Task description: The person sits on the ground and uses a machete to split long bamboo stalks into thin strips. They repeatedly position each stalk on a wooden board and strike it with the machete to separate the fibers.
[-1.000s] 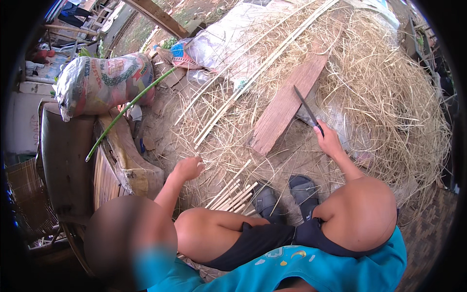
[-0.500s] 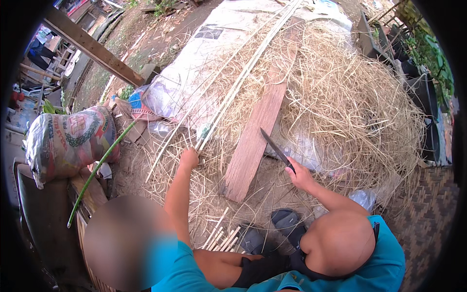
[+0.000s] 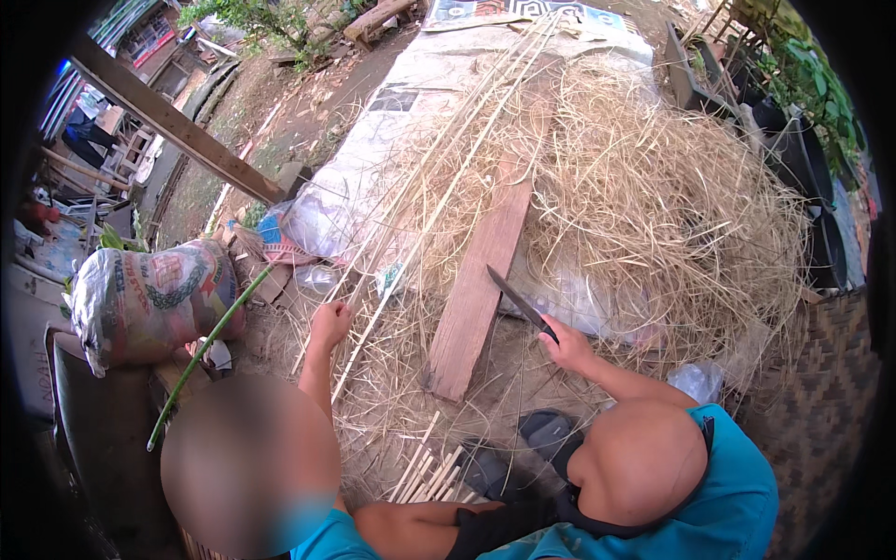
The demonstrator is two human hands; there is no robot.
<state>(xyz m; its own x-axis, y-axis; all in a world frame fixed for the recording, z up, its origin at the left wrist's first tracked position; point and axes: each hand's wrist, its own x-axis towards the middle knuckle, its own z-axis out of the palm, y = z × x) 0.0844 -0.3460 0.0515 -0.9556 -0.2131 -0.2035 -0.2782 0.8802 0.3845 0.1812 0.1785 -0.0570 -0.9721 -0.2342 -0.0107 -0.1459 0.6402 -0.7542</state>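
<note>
My left hand [image 3: 330,325] is a closed fist at the near ends of long, pale bamboo strips [image 3: 397,203], which run away from me over the pile. One separate strip [image 3: 422,245] lies to the right of that fist. In my right hand [image 3: 567,347] is a knife [image 3: 523,303] with a dark blade, gripped by its handle. The blade points up and left, its tip over the wooden plank [image 3: 478,289]. That plank slants away from me between my hands, its far part covered by thin shavings [image 3: 653,187].
Short, cut sticks [image 3: 431,476] lie by my sandals [image 3: 551,434]. On the left are a stuffed printed sack [image 3: 163,294] and a green stalk [image 3: 210,350]. A pale sheet [image 3: 373,140] spreads under the shavings. A wooden post [image 3: 177,117] slants at upper left; a woven mat [image 3: 821,401] is right.
My left hand has moved left and slightly toward me, and one strip now lies apart to its right. The knife has shifted slightly left and nearer to me, still in my right hand.
</note>
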